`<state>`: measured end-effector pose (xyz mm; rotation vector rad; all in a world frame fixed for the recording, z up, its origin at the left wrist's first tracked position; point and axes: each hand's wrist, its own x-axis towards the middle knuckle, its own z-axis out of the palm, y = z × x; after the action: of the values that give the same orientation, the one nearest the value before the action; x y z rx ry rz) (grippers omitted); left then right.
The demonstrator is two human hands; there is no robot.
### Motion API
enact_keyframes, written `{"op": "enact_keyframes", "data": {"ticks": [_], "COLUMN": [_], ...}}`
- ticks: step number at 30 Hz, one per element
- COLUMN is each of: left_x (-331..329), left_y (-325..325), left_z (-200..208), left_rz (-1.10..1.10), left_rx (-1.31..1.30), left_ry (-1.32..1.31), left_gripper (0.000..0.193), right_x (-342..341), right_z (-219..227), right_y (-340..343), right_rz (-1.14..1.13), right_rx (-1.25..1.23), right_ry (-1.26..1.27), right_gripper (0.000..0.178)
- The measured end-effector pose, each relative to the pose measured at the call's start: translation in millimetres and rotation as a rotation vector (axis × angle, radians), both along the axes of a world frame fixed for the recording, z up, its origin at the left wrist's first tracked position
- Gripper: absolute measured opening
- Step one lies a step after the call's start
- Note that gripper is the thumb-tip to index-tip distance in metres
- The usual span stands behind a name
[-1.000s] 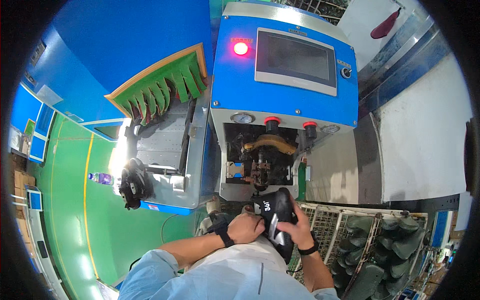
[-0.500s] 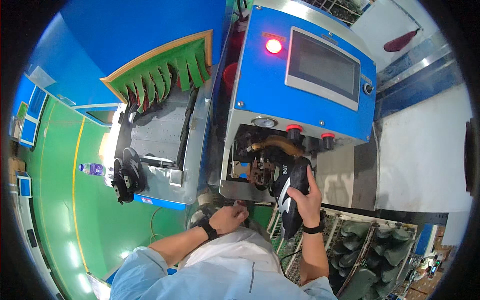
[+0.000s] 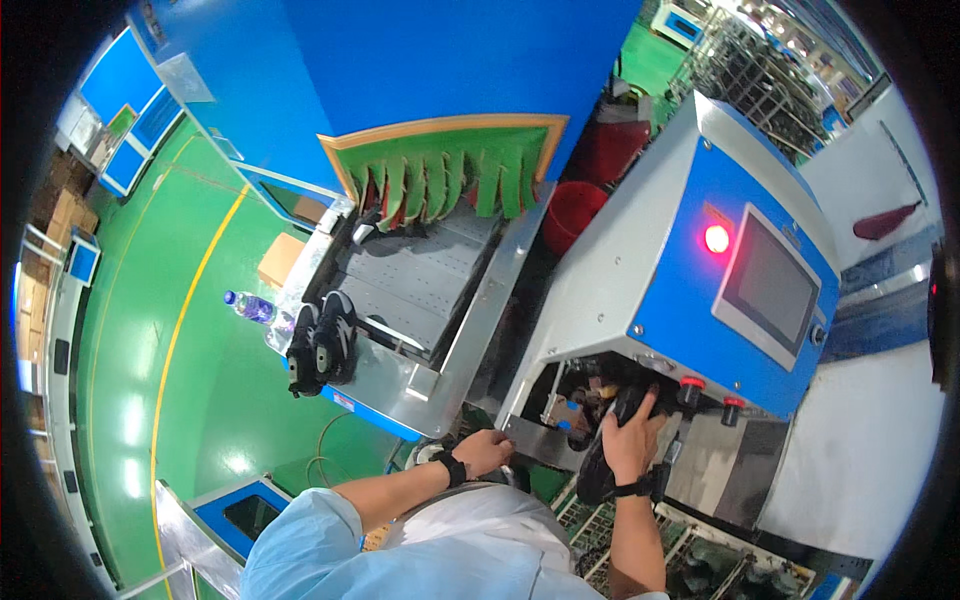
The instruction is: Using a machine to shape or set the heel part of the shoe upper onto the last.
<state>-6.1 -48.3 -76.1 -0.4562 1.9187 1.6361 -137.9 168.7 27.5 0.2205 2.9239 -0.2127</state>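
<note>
right hand point(image 3: 628, 446): fingers part-spread, gripping black shoe point(image 3: 594, 478) | shoe: under and left of that palm, at the mouth of the blue-and-white machine point(image 3: 655, 285), long axis roughly along the forearm, upper end bayward | left hand point(image 3: 483, 453): farther off, loosely curled, grip cannot be told

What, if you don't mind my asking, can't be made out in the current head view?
In the head view:
Black shoe: the right hand covers much of it.
Left hand: its curled fingers hide whether it holds anything.
Perforated grey bed: the green strip curtain hides its far end.
Touchscreen: dark and tilted away, its display is unreadable.
</note>
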Motion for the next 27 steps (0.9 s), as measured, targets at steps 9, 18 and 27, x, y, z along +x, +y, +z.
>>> {"op": "enact_keyframes", "data": {"ticks": [9,18,27], "left_x": [-18,-33,-3], "left_y": [4,46,52], "left_z": [9,52,19], "left_rz": [-0.077,-0.214,-0.473], "left_rx": [0.085,0.598,0.825], "left_ry": [-0.037,-0.243,-0.82], "left_gripper": [0.039,0.047,0.068], "right_x": [23,131,221], "right_z": [-11,-24,60], "right_y": [-4,25,37], "right_rz": [0.004,0.154,-0.009], "right_rx": [-0.077,-0.196,-0.758], "right_ry": [0.189,0.467,-0.049], "right_gripper": [0.098,0.102,0.078]}}
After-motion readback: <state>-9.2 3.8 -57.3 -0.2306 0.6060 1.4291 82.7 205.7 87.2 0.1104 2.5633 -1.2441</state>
